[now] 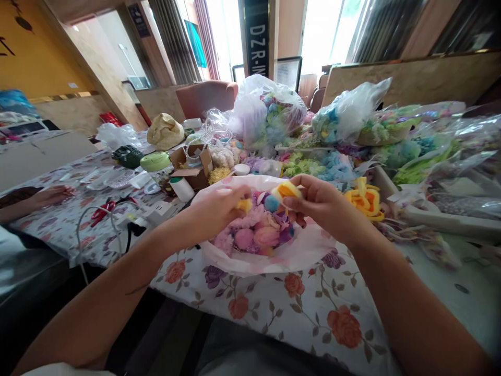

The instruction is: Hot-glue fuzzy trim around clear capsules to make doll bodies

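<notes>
My right hand [323, 203] pinches a folded yellow-and-white ribbon-like strip [287, 191] between thumb and fingers. To its left, my left hand [221, 209] has its fingers closed on a small yellow piece [245, 205]; I cannot tell whether it joins the strip. Both hands are above a white plastic bag [219, 261], its mouth spread wide on the table. Inside the bag lie pink fluffy yarn, a pink ball [245, 239], a blue pompom [271, 203] and purple bits. Right of my right hand rests a looped orange-yellow ribbon [365, 199].
Behind the bag, a clear bag of colourful pieces [270, 117] and heaps of craft material crowd the table. At left are a cardboard box [195, 167], a white thread spool [181, 189], red-handled pliers [104, 213], a power strip [158, 211] and another person's hand [55, 196].
</notes>
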Motion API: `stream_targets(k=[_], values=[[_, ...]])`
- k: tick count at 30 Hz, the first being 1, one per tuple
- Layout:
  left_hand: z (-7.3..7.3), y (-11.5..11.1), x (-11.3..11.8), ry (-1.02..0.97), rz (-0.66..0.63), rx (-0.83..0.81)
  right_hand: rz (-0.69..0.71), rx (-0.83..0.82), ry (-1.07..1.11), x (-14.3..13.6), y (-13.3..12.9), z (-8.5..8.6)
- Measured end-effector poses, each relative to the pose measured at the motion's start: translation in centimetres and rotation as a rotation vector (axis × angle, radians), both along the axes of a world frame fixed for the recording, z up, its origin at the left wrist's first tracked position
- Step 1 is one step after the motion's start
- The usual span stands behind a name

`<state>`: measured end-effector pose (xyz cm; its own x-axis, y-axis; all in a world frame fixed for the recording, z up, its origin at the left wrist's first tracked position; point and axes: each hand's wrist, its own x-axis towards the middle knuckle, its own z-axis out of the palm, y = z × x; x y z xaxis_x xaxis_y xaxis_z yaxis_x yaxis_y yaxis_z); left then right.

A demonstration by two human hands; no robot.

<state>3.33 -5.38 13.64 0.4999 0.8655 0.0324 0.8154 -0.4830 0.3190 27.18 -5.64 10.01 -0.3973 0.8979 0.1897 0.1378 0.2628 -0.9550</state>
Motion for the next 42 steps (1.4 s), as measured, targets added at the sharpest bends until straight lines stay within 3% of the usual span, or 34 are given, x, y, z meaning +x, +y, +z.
stream_targets(k=[5,9,13,20,23,31,34,38,42], values=[[-0.2,-0.1,0.4,-0.585,-0.006,-0.375,0.044,-0.127,0.206,0.4,0.9,-0.4],[0.0,-0.2,2.1,-0.69,-0.007,-0.55,-0.009,-0.19,0.368,0.4,0.7,0.0],[0.2,-0.4,2.9,-0.739,0.02,-0.497,-0.066,-0.157,0.358,0.8,0.5,0.4],[-0.6,0.2,2.1,-0.702,0.093,-0.262,-0.078,-0.127,0.358,1.4,0.4,0.8],[-0.1,0.0,1.8,-0.734,0.083,-0.277,-0.077,-0.116,0.345,2.0,0.0,1.6],[0.5,-1.1,2.3,-0.732,0.051,-0.337,-0.272,0.114,0.135,7.1,-2.8,4.6],[1.1,-1.0,4.1,-0.741,0.004,-0.301,-0.33,0.153,-0.046,9.1,-2.9,4.6],[2.6,-0.6,8.8,-0.7,-0.137,-0.336,-0.219,0.127,-0.321,12.3,-2.5,4.1],[2.8,0.6,14.5,-0.454,-0.361,-0.333,-0.143,0.023,-0.562,15.3,-2.3,3.5]])
